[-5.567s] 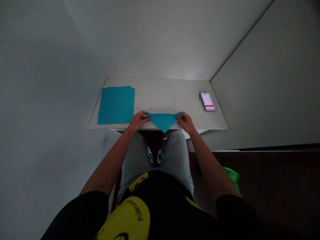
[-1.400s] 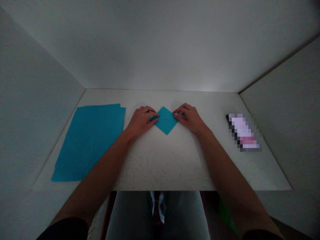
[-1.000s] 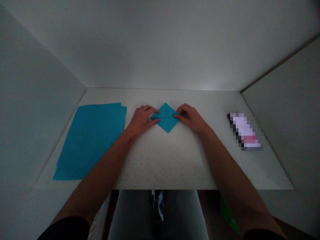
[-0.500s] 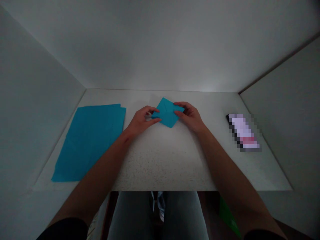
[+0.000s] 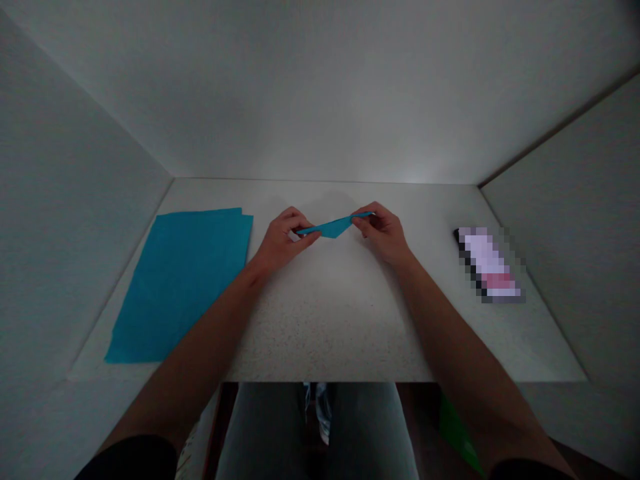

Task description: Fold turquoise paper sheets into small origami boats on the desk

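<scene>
While both hands' (image 5: 281, 239) grip pinches the folded paper (image 5: 331, 228), it shows edge-on, folds hidden.

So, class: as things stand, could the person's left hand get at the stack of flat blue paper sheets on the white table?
Probably yes. The stack of flat blue paper sheets lies beside the left hand with bare white table between, but that hand is pinching the small folded blue paper.

Dim, grainy, glow along back wall
</scene>
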The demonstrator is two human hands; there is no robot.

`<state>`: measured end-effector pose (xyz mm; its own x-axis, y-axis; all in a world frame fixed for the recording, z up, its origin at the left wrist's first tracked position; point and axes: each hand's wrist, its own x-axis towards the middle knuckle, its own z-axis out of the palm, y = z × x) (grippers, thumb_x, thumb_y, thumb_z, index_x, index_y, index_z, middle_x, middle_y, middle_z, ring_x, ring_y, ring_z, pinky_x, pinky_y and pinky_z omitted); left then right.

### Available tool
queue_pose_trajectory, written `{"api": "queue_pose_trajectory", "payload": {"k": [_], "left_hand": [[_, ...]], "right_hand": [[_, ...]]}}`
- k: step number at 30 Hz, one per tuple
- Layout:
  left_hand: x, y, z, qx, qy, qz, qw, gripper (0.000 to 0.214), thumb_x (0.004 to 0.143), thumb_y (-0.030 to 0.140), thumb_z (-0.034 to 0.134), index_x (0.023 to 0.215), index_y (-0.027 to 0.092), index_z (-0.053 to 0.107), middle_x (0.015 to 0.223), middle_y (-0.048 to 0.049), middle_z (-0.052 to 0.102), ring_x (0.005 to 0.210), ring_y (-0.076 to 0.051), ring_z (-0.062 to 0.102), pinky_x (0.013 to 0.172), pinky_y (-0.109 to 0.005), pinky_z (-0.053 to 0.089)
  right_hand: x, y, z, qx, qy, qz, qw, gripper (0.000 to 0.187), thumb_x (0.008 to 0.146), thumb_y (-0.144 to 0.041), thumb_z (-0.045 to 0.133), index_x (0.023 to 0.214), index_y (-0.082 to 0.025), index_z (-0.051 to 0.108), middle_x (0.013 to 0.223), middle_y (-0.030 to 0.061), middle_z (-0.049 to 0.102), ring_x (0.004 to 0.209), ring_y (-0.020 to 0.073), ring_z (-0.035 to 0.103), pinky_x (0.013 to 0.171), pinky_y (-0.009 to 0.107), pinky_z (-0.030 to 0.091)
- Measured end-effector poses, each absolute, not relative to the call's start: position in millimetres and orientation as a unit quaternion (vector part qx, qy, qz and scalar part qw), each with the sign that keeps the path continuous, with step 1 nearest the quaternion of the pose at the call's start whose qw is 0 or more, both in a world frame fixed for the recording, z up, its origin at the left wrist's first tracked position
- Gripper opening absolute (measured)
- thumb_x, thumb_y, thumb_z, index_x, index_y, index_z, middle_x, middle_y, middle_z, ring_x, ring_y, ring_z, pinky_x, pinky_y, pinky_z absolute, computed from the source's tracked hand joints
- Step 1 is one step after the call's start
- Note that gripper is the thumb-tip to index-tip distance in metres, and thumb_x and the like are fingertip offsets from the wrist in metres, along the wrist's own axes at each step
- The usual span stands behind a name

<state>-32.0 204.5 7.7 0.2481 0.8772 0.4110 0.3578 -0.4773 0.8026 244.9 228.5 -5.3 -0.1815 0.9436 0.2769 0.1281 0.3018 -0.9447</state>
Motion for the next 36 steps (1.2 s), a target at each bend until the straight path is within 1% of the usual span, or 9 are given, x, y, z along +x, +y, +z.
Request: {"api": "queue_pose_trajectory", "payload": {"k": [2, 5, 9, 11, 14, 19, 23, 30, 36], "left_hand": [[-28.6, 201.4, 8.3, 0.747, 0.395, 0.434, 0.312, 0.016, 0.091, 0.033, 0.078, 0.087, 0.021, 0.067, 0.105, -0.0058, 0.074, 0.082, -0.014, 0.066, 0.077, -0.03, 0.057], [-24.6, 196.0, 9.1, 0.76, 0.381, 0.385, 0.359, 0.015, 0.093, 0.028, 0.072, 0.089, 0.022, 0.059, 0.126, -0.0093, 0.076, 0.089, -0.015, 0.069, 0.079, -0.031, 0.058], [-23.3, 190.7, 11.0, 0.778, 0.358, 0.352, 0.377, 0.022, 0.09, 0.034, 0.08, 0.094, 0.022, 0.062, 0.153, -0.0162, 0.064, 0.122, -0.025, 0.071, 0.09, -0.037, 0.061], [-23.0, 189.8, 10.8, 0.787, 0.343, 0.34, 0.384, 0.03, 0.087, 0.039, 0.086, 0.1, 0.022, 0.066, 0.161, -0.0171, 0.057, 0.121, -0.026, 0.072, 0.094, -0.04, 0.063], [-21.2, 190.5, 7.9, 0.788, 0.333, 0.343, 0.388, 0.031, 0.089, 0.042, 0.088, 0.1, 0.021, 0.067, 0.156, -0.0172, 0.06, 0.114, -0.024, 0.074, 0.096, -0.042, 0.064], [-18.1, 192.7, 3.7, 0.767, 0.346, 0.373, 0.39, 0.028, 0.092, 0.041, 0.086, 0.095, 0.021, 0.066, 0.138, -0.0165, 0.066, 0.131, -0.028, 0.069, 0.099, -0.041, 0.065], [-18.4, 193.1, 3.6, 0.743, 0.344, 0.389, 0.422, 0.032, 0.091, 0.042, 0.086, 0.097, 0.02, 0.063, 0.142, -0.0154, 0.062, 0.121, -0.024, 0.072, 0.095, -0.038, 0.066], [-17.2, 193.3, -0.5, 0.708, 0.348, 0.427, 0.442, 0.035, 0.093, 0.039, 0.083, 0.099, 0.022, 0.053, 0.148, -0.0146, 0.058, 0.096, -0.015, 0.072, 0.088, -0.038, 0.067], [-14.9, 190.8, 2.9, 0.694, 0.344, 0.426, 0.467, 0.042, 0.094, 0.043, 0.083, 0.102, 0.023, 0.047, 0.151, -0.0143, 0.058, 0.095, -0.014, 0.072, 0.088, -0.038, 0.067]], "right_hand": [[239.9, 225.8, -5.9, -0.411, -0.629, 0.452, 0.481, 0.044, 0.088, -0.064, 0.084, 0.109, -0.029, 0.069, 0.083, -0.0018, 0.062, 0.067, 0.0146, 0.057, 0.061, 0.03, 0.053], [231.2, 219.0, -7.5, -0.398, -0.631, 0.476, 0.466, 0.055, 0.085, -0.065, 0.086, 0.123, -0.031, 0.065, 0.108, 0.0031, 0.069, 0.084, 0.0172, 0.067, 0.071, 0.032, 0.062], [223.3, 211.8, -10.5, -0.384, -0.651, 0.474, 0.451, 0.071, 0.086, -0.063, 0.087, 0.144, -0.035, 0.058, 0.141, 0.0083, 0.063, 0.1, 0.0193, 0.07, 0.084, 0.035, 0.067], [221.5, 210.8, -11.9, -0.376, -0.661, 0.463, 0.455, 0.079, 0.088, -0.061, 0.085, 0.156, -0.04, 0.05, 0.143, 0.0081, 0.06, 0.101, 0.0195, 0.07, 0.085, 0.037, 0.067], [219.8, 210.5, -12.3, -0.361, -0.671, 0.461, 0.455, 0.083, 0.089, -0.058, 0.086, 0.16, -0.041, 0.046, 0.139, 0.0078, 0.062, 0.098, 0.0196, 0.07, 0.082, 0.036, 0.067], [217.5, 208.5, -10.6, -0.371, -0.679, 0.458, 0.439, 0.073, 0.084, -0.061, 0.089, 0.147, -0.034, 0.062, 0.133, 0.0086, 0.07, 0.104, 0.0231, 0.07, 0.079, 0.036, 0.065], [217.5, 208.2, -10.0, -0.383, -0.689, 0.43, 0.441, 0.069, 0.085, -0.065, 0.087, 0.143, -0.034, 0.066, 0.132, 0.0086, 0.072, 0.111, 0.0257, 0.07, 0.082, 0.038, 0.065], [217.2, 203.3, -1.2, -0.373, -0.711, 0.406, 0.436, 0.058, 0.096, -0.062, 0.077, 0.148, -0.038, 0.066, 0.15, 0.0106, 0.06, 0.114, 0.0248, 0.071, 0.081, 0.036, 0.066], [214.6, 200.1, 2.0, -0.367, -0.724, 0.398, 0.428, 0.064, 0.091, -0.058, 0.084, 0.15, -0.038, 0.065, 0.148, 0.0113, 0.06, 0.113, 0.0258, 0.069, 0.074, 0.035, 0.065]]}}
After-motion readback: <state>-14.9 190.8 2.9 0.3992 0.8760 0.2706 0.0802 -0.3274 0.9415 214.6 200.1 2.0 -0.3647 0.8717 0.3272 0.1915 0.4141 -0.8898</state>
